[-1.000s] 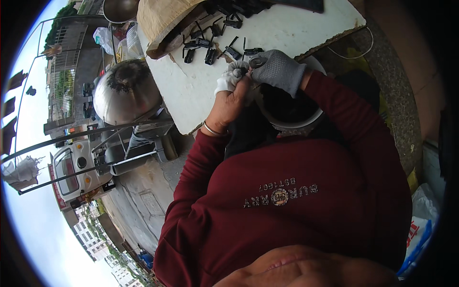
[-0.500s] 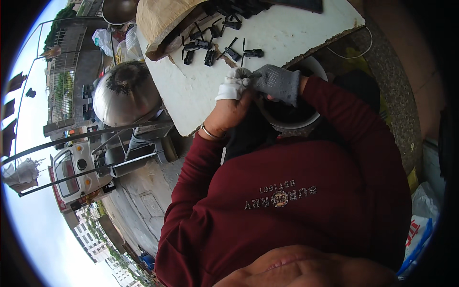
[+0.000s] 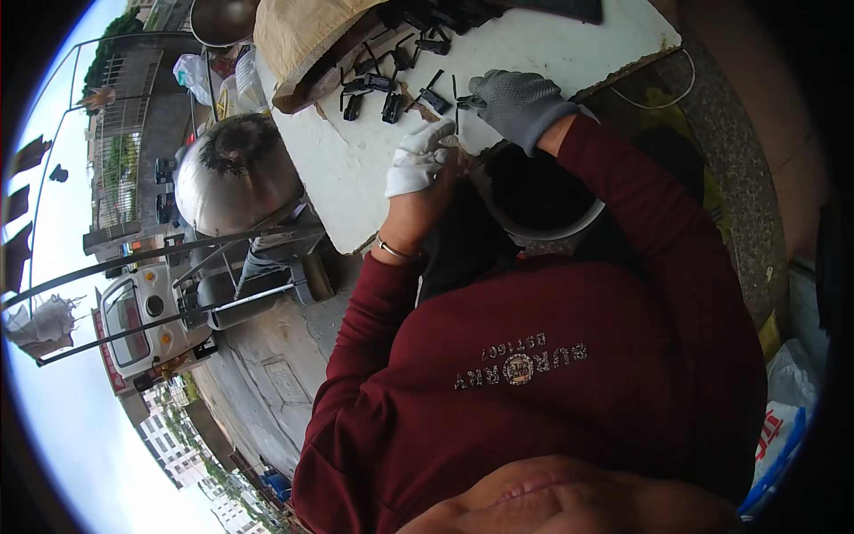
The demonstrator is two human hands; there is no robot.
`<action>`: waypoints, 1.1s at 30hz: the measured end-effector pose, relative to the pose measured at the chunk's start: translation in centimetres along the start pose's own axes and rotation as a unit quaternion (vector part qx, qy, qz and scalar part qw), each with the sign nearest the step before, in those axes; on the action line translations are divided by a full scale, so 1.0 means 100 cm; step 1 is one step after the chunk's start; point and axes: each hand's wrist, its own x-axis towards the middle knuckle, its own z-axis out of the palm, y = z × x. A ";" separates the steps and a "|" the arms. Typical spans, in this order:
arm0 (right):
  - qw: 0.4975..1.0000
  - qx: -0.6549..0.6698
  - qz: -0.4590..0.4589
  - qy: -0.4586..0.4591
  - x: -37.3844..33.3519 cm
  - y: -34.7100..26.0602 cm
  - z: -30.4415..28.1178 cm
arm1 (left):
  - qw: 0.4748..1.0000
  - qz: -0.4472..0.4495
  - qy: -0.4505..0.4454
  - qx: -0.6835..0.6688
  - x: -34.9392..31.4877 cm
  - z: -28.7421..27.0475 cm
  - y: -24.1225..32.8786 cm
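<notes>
We note the right hand (image 3: 521,105) has left the curled left hand (image 3: 420,160), reaching a black part (image 3: 464,102); joint work seems paused, grips we cannot tell.

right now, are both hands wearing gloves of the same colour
No, the left hand wears a white glove and the right hand a grey glove.

Maroon sleeves (image 3: 636,191), white-gloved hand (image 3: 418,162), grey-gloved hand (image 3: 523,107)
</notes>
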 end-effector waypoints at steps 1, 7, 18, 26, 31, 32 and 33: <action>1.000 0.024 -0.012 -0.014 -0.002 -0.001 -0.003 | 0.989 0.095 0.066 0.089 0.003 -0.002 -0.001; 0.980 0.159 -0.053 -0.104 -0.010 -0.011 -0.020 | 0.998 0.029 -0.036 0.047 0.013 -0.002 0.009; 0.942 0.286 -0.145 0.098 -0.033 -0.038 -0.005 | 0.975 0.028 0.050 -0.213 0.006 0.008 0.014; 0.844 0.524 0.069 -0.095 -0.016 -0.032 -0.004 | 0.961 0.017 0.006 -0.275 -0.004 0.004 0.016; 0.908 0.364 -0.059 -0.200 -0.011 -0.023 -0.012 | 0.973 -0.019 0.028 -0.226 -0.005 -0.005 0.010; 0.921 0.313 -0.149 -0.178 -0.012 -0.022 -0.009 | 0.974 -0.021 0.038 -0.221 -0.005 -0.005 0.010; 0.920 0.313 -0.150 -0.180 -0.011 -0.026 -0.012 | 0.974 -0.022 0.039 -0.221 -0.005 -0.006 0.010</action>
